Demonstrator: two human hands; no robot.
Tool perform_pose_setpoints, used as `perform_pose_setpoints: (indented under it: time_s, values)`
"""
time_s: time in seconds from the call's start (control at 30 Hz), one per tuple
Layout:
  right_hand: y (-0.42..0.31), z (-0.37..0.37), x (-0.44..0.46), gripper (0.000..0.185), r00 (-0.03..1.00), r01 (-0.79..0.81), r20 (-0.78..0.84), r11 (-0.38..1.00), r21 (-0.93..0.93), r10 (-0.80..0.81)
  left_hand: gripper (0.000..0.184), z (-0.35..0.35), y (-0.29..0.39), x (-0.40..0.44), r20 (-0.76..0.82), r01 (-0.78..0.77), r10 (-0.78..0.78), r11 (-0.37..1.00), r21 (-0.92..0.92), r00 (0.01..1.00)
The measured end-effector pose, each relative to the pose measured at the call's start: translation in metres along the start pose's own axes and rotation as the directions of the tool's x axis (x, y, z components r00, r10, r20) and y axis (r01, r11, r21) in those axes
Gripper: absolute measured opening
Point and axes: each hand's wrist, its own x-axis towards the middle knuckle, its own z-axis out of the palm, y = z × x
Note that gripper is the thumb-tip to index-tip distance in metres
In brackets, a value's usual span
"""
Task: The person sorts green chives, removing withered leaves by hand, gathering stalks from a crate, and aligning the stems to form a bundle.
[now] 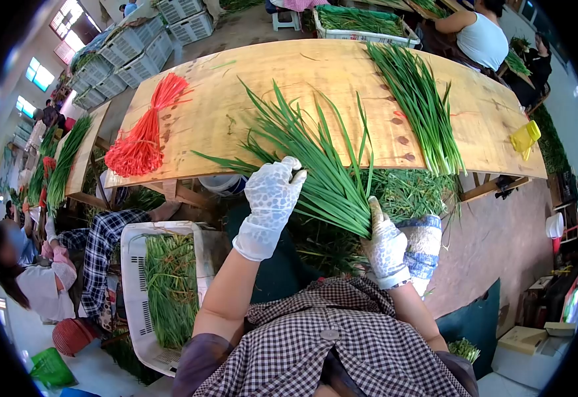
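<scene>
A loose bunch of garlic chives (332, 188) fans out over the table's near edge, its leaves pointing away to the upper left. My right hand (387, 246), in a white patterned glove, is closed around the stem end of this bunch. Beside the leaves on the left is my left hand (270, 198), gloved the same way, with its fingers curled in and pressed together. What those fingers hold, if anything, is hidden. A neater bundle of chives (418, 106) lies on the right part of the wooden table (236, 99). Red plastic ties (142, 142) are heaped at the left.
A white crate (136, 291) of chives stands at my left. Loose green leaves (411, 192) are piled below the table edge. A yellow object (526, 137) lies at the table's right end. Other people sit nearby, one in plaid trousers (107, 255) at the left.
</scene>
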Motion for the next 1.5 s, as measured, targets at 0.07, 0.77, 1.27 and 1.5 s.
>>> perform_pose_setpoints:
  time_s: [0.07, 0.77, 1.27, 1.5]
  values:
    - [-0.001, -0.002, 0.000, 0.090, 1.000, 0.002, 0.030, 1.000, -0.009, -0.002, 0.024, -0.003, 0.002, 0.000, 0.032, 0.005, -0.005, 1.000, 0.020, 0.999]
    - [0.005, -0.008, -0.001, 0.085, 0.999, 0.033, -0.001, 0.999, 0.014, -0.033, 0.015, -0.080, -0.069, -0.004, -0.659, 0.038, -0.068, 0.997, -0.060, 0.749]
    - [-0.061, -0.124, 0.076, 0.033, 0.974, -0.203, 0.181, -0.168, 0.965, -0.137, 0.030, -0.032, -0.004, -0.095, 0.333, 0.429, -0.277, 0.461, -0.777, 0.901]
    - [-0.040, -0.007, 0.017, 0.045, 0.684, -0.726, 0.594, -0.473, 0.499, -0.424, 0.026, 0.010, -0.016, -0.105, 0.586, 0.641, -0.306, 0.120, -0.758, 0.750]
